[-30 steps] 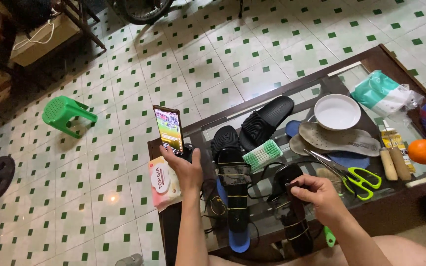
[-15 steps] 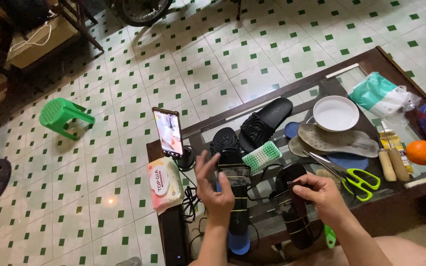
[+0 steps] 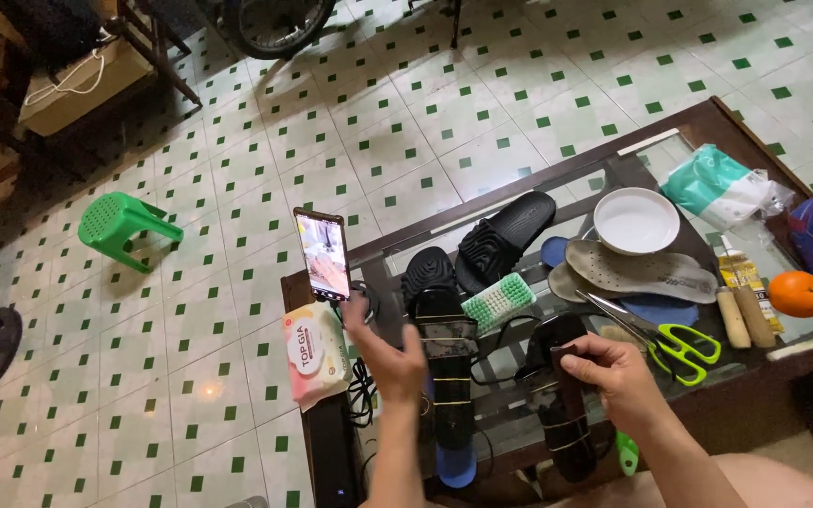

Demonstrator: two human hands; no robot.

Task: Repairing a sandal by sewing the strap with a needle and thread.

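My left hand [image 3: 393,362] hovers with fingers apart and nothing in it. It is just below an upright phone [image 3: 323,255] with a lit screen and beside a black sandal [image 3: 451,376] wrapped in thin bands. That sandal lies on the glass-topped table [image 3: 482,218]. My right hand [image 3: 616,378] grips the top end of a second black banded sandal [image 3: 568,435] that lies to the right of the first.
A pair of black slides [image 3: 505,235], a green-and-white brush [image 3: 499,301], a white bowl [image 3: 636,221], grey insoles [image 3: 637,271], green-handled scissors [image 3: 681,344], an orange [image 3: 799,293] and a wipes pack [image 3: 314,353] crowd the table. A green stool [image 3: 119,224] stands on the tiled floor.
My left hand has come away from the phone's base, opened its fingers and drifted right toward the left sandal. My right hand has kept its hold on the right sandal.
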